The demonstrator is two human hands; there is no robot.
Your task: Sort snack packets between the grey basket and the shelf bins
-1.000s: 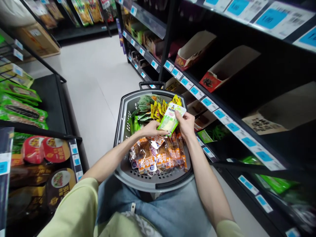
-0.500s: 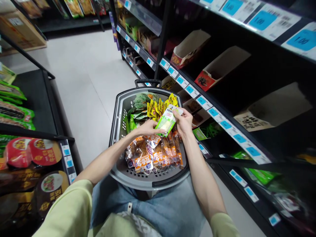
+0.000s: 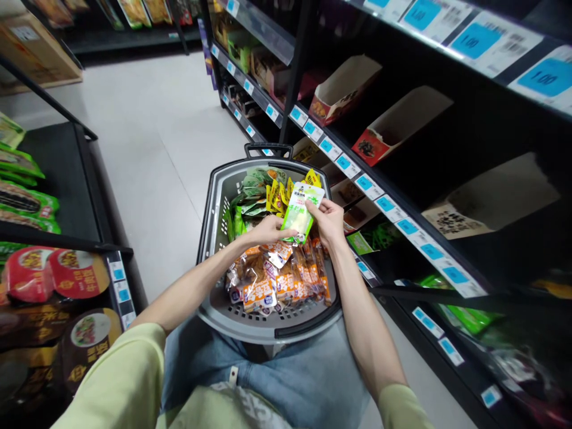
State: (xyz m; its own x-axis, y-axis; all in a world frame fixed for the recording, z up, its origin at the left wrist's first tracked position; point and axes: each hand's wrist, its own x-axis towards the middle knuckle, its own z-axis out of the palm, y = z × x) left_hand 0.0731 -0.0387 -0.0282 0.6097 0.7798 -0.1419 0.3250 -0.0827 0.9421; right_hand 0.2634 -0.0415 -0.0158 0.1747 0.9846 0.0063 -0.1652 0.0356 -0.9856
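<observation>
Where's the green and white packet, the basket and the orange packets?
Green and white packet [image 3: 298, 215]: head view, middle of its front.
Basket [image 3: 239, 330]: head view, grey near rim.
Orange packets [image 3: 259, 295]: head view, front of one.

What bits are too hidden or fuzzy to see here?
All in the head view:
Back of the green-and-white plastic packet: turned away from the camera.
Bottom of the grey plastic basket: mostly covered by orange, yellow and green plastic packs.
Fine print on blue-and-white rectangular price labels: too small, blurred.
Brown cardboard box: cut by left edge.
</observation>
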